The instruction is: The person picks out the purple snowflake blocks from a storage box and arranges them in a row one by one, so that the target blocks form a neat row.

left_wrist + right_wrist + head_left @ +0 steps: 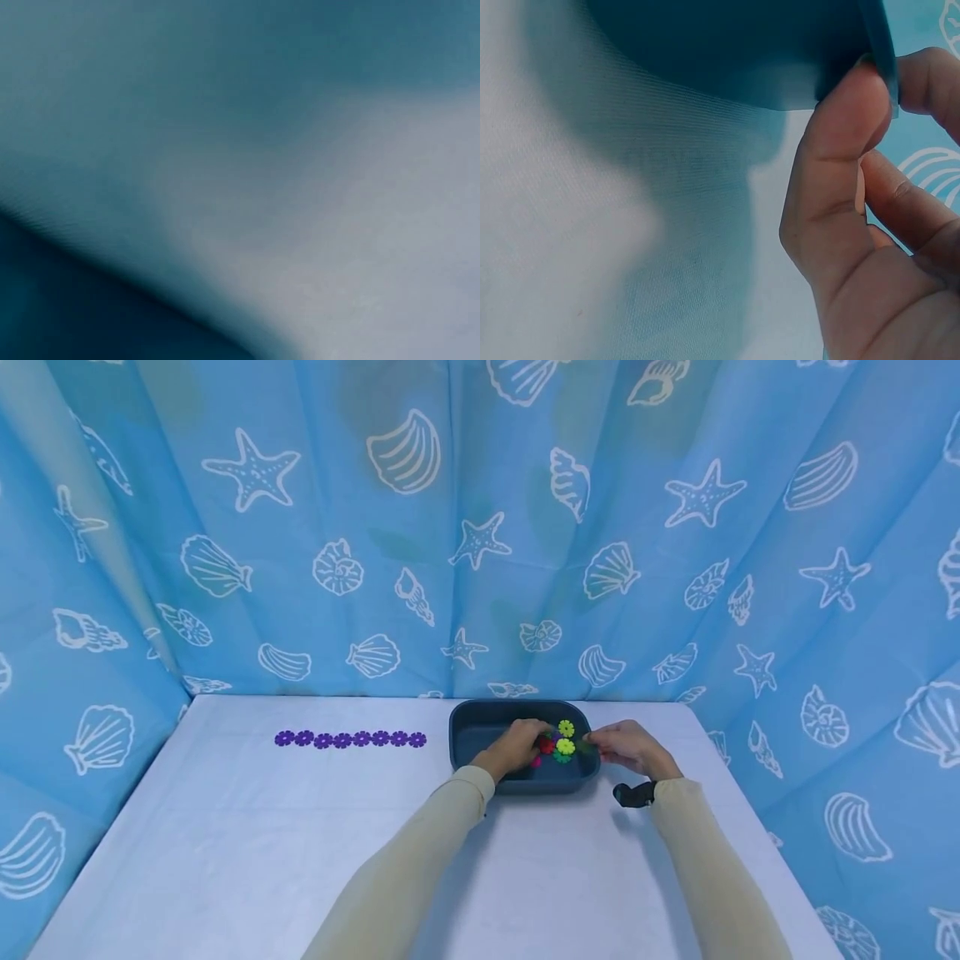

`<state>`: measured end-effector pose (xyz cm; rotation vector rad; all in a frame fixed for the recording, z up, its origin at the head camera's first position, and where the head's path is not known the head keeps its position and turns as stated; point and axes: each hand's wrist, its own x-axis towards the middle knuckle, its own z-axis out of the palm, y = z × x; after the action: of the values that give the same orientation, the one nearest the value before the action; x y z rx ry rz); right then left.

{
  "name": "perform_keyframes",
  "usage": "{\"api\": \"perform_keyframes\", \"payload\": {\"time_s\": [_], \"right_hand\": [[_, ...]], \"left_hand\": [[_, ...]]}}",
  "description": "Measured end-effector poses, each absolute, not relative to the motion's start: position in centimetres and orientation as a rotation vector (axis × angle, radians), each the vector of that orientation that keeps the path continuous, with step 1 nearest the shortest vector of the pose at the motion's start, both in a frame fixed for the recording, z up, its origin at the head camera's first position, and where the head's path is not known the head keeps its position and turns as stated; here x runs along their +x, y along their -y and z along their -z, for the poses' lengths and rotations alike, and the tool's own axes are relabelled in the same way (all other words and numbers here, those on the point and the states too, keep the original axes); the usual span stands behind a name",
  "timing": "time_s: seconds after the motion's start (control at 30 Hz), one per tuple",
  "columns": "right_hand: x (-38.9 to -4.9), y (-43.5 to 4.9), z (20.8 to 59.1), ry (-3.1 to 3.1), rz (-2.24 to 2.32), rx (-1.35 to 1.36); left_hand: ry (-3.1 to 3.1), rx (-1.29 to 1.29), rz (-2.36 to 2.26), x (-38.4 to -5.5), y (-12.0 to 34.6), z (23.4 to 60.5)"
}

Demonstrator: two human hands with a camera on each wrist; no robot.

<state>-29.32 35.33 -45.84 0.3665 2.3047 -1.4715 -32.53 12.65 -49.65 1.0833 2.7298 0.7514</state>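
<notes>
Eight-petal-like purple flower-shaped pieces [342, 740] lie in a row on the white table. To their right stands a dark blue plastic box [468, 739] with flower pieces in yellow [565, 747], green, red [547, 745], purple and pink gathered at its right side. My left hand [516, 745] reaches over the near wall into the box, beside the red piece; its fingertips are hidden, and whether it grips a piece is unclear. At the box's right end, my right hand [630, 747] pinches the rim between thumb [840, 127] and index finger.
A white cloth covers the table [247, 843]. Blue curtains [450, 527] printed with shells and starfish hang behind and at both sides. A black strap [633, 795] sits on my right wrist. The left wrist view is blurred, with pale cloth and a dark edge.
</notes>
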Motion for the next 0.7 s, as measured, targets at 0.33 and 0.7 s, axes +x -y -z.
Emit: {"api": "perform_keyframes", "payload": {"time_s": [0.33,0.7], "right_hand": [[-29.14,-35.29,45.66,-2.278,1.493,0.395],[-29.1,-35.29,45.67,-2.285,1.49,0.395]], "left_hand": [[-2.726,0.977,-0.738,-32.52,-13.13,49.61],[-2.771,1.074,-0.572,-32.77,-13.31,49.63]]}}
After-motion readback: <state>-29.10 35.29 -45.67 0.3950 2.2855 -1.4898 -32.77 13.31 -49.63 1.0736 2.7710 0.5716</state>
